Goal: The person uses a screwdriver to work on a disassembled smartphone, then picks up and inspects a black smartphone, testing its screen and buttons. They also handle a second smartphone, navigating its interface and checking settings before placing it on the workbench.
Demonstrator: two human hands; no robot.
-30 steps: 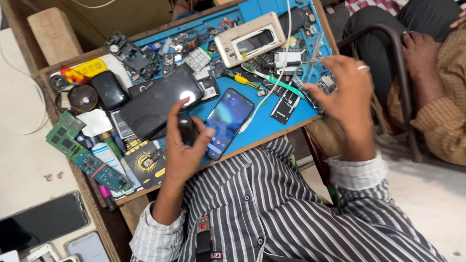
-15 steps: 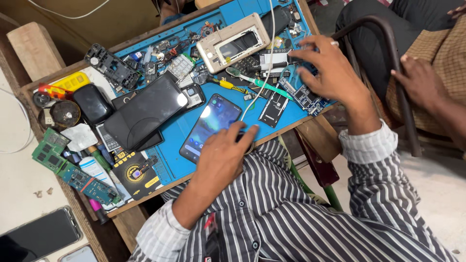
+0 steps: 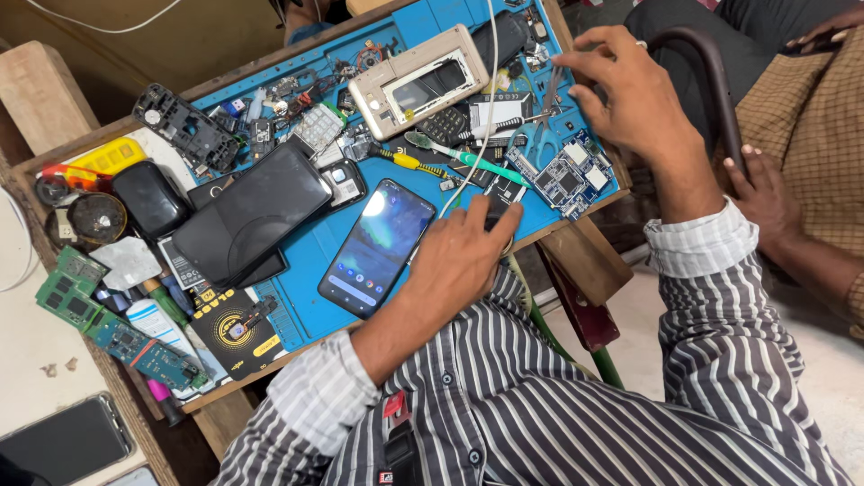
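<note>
A lit smartphone (image 3: 376,245) lies face up on the blue work mat (image 3: 306,288). My left hand (image 3: 468,252) rests flat just right of it, fingertips on a small black part (image 3: 498,200) near the mat's edge, holding nothing. My right hand (image 3: 630,90) hovers with fingers spread over the mat's far right corner, above blue-handled scissors (image 3: 540,135) and a bare circuit board (image 3: 562,175). A green toothbrush (image 3: 459,155) and a yellow-handled screwdriver (image 3: 409,162) lie between the hands. A white cable (image 3: 489,90) runs across the mat.
A black phone stack (image 3: 252,214), a beige phone frame (image 3: 418,81), loose parts and green circuit boards (image 3: 67,292) crowd the wooden table. Another person's hand (image 3: 765,189) rests by a dark curved chair back (image 3: 711,81) at the right. A dark phone (image 3: 63,441) lies lower left.
My left hand slid off the lit phone's near end to the mat at its right. My right hand stays spread over the mat's far right corner.
</note>
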